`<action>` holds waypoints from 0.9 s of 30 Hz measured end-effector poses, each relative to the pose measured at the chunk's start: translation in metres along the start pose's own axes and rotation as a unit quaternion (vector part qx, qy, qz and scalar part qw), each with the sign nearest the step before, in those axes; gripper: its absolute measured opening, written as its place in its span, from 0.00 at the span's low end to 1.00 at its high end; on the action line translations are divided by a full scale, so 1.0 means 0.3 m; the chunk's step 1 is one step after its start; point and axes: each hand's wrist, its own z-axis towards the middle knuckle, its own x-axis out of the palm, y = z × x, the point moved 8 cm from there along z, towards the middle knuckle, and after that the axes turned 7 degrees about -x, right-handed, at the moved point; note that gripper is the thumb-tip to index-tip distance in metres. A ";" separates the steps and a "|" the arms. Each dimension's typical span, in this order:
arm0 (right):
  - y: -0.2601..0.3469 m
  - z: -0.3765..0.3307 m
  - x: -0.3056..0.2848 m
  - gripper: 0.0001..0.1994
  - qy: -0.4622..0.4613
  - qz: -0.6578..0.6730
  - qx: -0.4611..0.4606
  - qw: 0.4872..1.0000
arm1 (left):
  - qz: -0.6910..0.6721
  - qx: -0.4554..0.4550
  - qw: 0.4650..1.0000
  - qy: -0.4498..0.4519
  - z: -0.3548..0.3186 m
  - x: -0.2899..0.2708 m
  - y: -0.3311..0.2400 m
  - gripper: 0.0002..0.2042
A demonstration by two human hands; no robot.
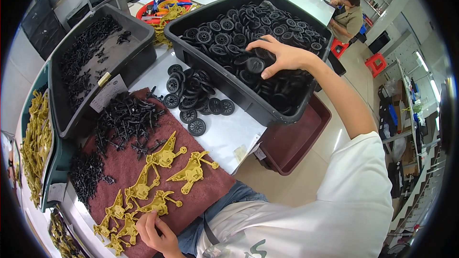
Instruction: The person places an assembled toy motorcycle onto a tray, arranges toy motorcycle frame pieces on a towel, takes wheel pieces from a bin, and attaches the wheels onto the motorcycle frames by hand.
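Note:
My right hand reaches into a large black bin full of black spoked toy wheels. Its thumb and fingers curve around several of those wheels; the ones under the palm are hidden or blurred. On a dark red cloth in front of me, my left hand rests with bent, slightly parted fingers, its fingertips beside a yellow plastic part. Whether they touch it I cannot tell. Several more yellow winged parts lie around it, some overlapping.
Loose wheels lie between bin and cloth. Small black pieces are heaped on the cloth. A second black bin stands left, beside a green bin of yellow parts. Below right sits a maroon bin. A person sits farther off.

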 end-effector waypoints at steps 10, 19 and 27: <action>-0.013 0.002 -0.007 0.41 -0.097 -0.055 -0.015 0.994 | 0.042 -0.002 0.999 -0.008 0.005 -0.002 0.011 0.07; -0.043 0.042 -0.005 0.34 -0.073 -0.064 0.045 0.994 | 0.040 0.000 0.999 -0.010 0.003 -0.005 0.010 0.07; -0.034 -0.022 -0.062 0.29 -0.216 0.397 0.047 0.891 | 0.014 0.006 1.000 -0.008 0.002 -0.006 0.002 0.06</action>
